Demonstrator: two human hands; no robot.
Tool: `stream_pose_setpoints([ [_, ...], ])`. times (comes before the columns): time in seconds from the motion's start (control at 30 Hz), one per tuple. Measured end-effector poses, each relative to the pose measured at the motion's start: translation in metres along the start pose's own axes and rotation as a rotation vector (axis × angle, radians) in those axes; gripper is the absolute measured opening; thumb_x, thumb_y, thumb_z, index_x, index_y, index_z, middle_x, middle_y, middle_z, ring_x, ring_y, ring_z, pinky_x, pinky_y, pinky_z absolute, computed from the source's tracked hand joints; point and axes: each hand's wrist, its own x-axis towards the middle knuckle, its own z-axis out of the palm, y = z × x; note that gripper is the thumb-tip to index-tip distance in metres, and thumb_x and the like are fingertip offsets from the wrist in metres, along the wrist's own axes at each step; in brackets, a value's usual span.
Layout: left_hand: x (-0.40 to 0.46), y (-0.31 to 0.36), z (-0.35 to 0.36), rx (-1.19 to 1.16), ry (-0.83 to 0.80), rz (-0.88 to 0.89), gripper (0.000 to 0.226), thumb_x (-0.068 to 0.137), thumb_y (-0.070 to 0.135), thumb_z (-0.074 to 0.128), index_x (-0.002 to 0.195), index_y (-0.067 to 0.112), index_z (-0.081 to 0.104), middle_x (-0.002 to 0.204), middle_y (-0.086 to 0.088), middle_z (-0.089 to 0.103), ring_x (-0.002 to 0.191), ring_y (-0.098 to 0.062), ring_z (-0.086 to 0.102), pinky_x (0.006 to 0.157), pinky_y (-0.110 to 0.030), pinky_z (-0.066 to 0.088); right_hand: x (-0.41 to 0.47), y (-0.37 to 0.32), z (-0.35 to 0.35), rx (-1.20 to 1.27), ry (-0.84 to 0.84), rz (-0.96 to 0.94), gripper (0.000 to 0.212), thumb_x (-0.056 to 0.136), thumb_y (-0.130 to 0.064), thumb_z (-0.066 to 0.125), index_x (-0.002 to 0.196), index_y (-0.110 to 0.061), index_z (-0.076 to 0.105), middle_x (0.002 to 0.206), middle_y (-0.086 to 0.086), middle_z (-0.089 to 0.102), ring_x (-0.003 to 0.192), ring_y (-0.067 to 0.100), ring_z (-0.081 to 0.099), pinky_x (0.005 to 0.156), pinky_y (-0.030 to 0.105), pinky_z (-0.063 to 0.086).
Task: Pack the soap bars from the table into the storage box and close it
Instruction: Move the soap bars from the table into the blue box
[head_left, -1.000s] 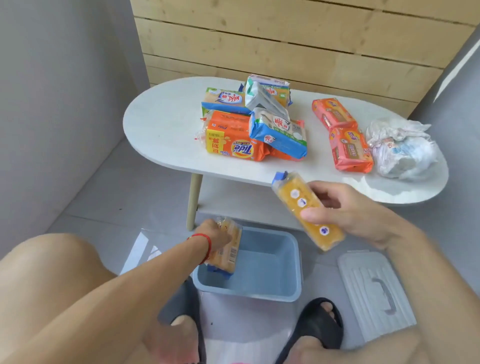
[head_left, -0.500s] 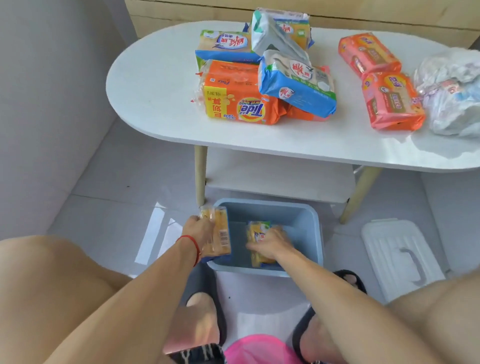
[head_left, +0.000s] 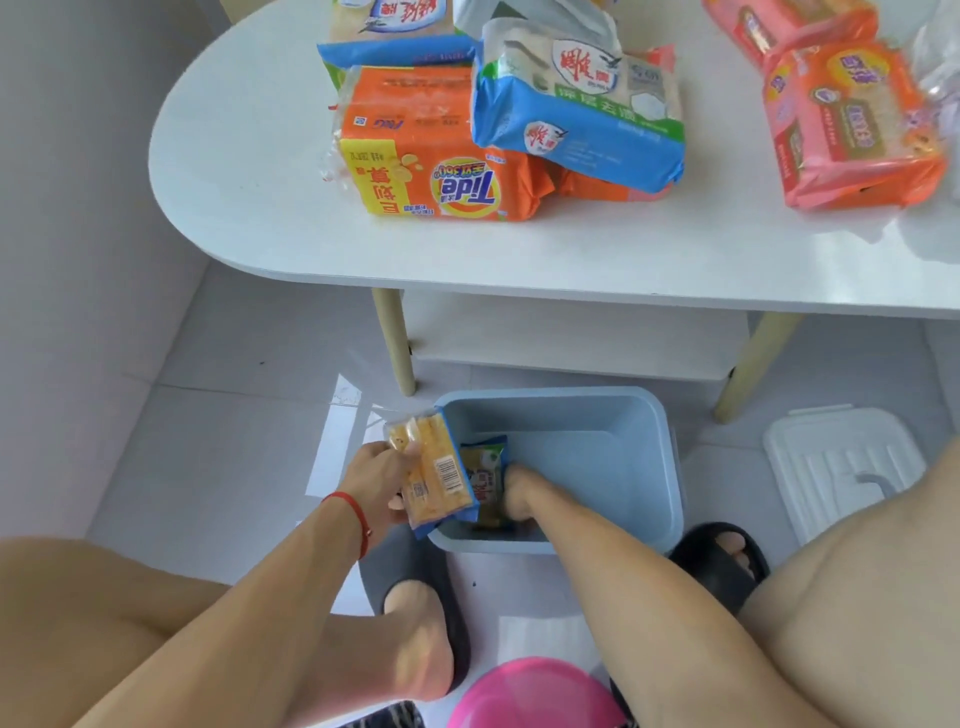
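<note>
A light blue storage box (head_left: 613, 415) stands open on the floor under the table's front edge. My left hand (head_left: 376, 480) grips a yellow soap pack (head_left: 436, 470) on edge over the box's left rim. My right hand (head_left: 519, 496) is down inside the box at its left side, pressed on a second yellow soap pack (head_left: 483, 473) that stands against the wall. On the white table (head_left: 249, 171) lie an orange Tide soap pack (head_left: 431, 156), a blue and white soap pack (head_left: 576, 114) on top of it, and a pink-orange soap pack (head_left: 852, 124).
The box's white lid (head_left: 831, 462) lies on the floor to the right. My feet in black slippers (head_left: 722, 561) flank the box. A pink round object (head_left: 535, 696) sits at the bottom edge. A grey wall (head_left: 62, 208) is close on the left.
My right hand carried its soap pack from above down into the box. My head has leaned in closer. The left hand keeps its pack at the box's left rim.
</note>
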Motion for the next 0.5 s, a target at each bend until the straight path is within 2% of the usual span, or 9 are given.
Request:
stream_pose_setpoints([
  [0.07, 0.0, 0.002, -0.001, 0.003, 0.005, -0.01, 0.027, 0.101, 0.024, 0.056, 0.126, 0.014, 0.052, 0.096, -0.009, 0.069, 0.08, -0.022, 0.069, 0.063, -0.046, 0.06, -0.003, 0.001, -0.003, -0.004, -0.023, -0.027, 0.037, 0.092, -0.017, 0.065, 0.129, -0.009, 0.063, 0.131, 0.014, 0.065, 0.118, 0.031, 0.063, 0.1, 0.036, 0.054],
  [0.13, -0.004, 0.001, 0.0, 0.019, 0.0, 0.024, 0.026, 0.101, 0.024, 0.056, 0.124, 0.013, 0.053, 0.098, -0.01, 0.071, 0.081, -0.023, 0.07, 0.064, -0.045, 0.059, -0.009, 0.006, -0.009, 0.047, -0.028, -0.025, 0.035, 0.091, -0.021, 0.063, 0.125, -0.01, 0.063, 0.125, 0.013, 0.066, 0.112, 0.031, 0.065, 0.093, 0.035, 0.055],
  [0.23, -0.008, 0.0, 0.005, 0.158, 0.076, 0.185, 0.024, 0.102, 0.029, 0.054, 0.117, 0.01, 0.057, 0.109, -0.012, 0.073, 0.088, -0.026, 0.071, 0.077, -0.045, 0.06, -0.029, 0.012, -0.031, 0.199, 0.1, -0.01, 0.013, 0.085, -0.018, 0.054, 0.089, -0.009, 0.062, 0.089, 0.011, 0.07, 0.074, 0.026, 0.068, 0.074, 0.035, 0.06],
  [0.3, -0.014, 0.003, 0.011, 0.2, 0.096, 0.267, 0.023, 0.102, 0.03, 0.053, 0.113, 0.011, 0.06, 0.11, -0.012, 0.073, 0.09, -0.026, 0.071, 0.08, -0.042, 0.06, -0.042, 0.011, -0.048, 0.41, 0.16, -0.102, 0.017, 0.082, -0.021, 0.054, 0.079, -0.011, 0.067, 0.076, 0.008, 0.073, 0.063, 0.023, 0.068, 0.071, 0.039, 0.063],
  [0.4, -0.022, 0.005, 0.027, 0.151, -0.006, 0.285, 0.027, 0.103, 0.028, 0.052, 0.111, 0.006, 0.066, 0.109, -0.017, 0.074, 0.097, -0.033, 0.073, 0.084, -0.046, 0.061, -0.069, 0.004, -0.067, 0.94, -0.113, -0.264, 0.029, 0.086, -0.038, 0.059, 0.09, -0.013, 0.074, 0.085, 0.009, 0.075, 0.077, 0.024, 0.07, 0.072, 0.039, 0.059],
  [0.43, -0.024, 0.005, 0.031, 0.147, -0.035, 0.281, 0.028, 0.103, 0.027, 0.052, 0.112, 0.005, 0.067, 0.109, -0.017, 0.075, 0.098, -0.033, 0.073, 0.084, -0.047, 0.061, -0.079, 0.005, -0.07, 1.029, -0.184, -0.301, 0.031, 0.088, -0.041, 0.061, 0.094, -0.013, 0.074, 0.09, 0.009, 0.076, 0.081, 0.024, 0.07, 0.072, 0.038, 0.058],
  [0.5, -0.028, 0.004, 0.044, 0.145, -0.098, 0.265, 0.032, 0.102, 0.028, 0.053, 0.113, 0.002, 0.067, 0.107, -0.017, 0.075, 0.096, -0.032, 0.074, 0.088, -0.049, 0.06, -0.09, 0.014, -0.074, 0.994, -0.184, -0.346, 0.028, 0.092, -0.034, 0.068, 0.108, -0.011, 0.073, 0.103, 0.011, 0.079, 0.095, 0.028, 0.074, 0.082, 0.041, 0.06],
])
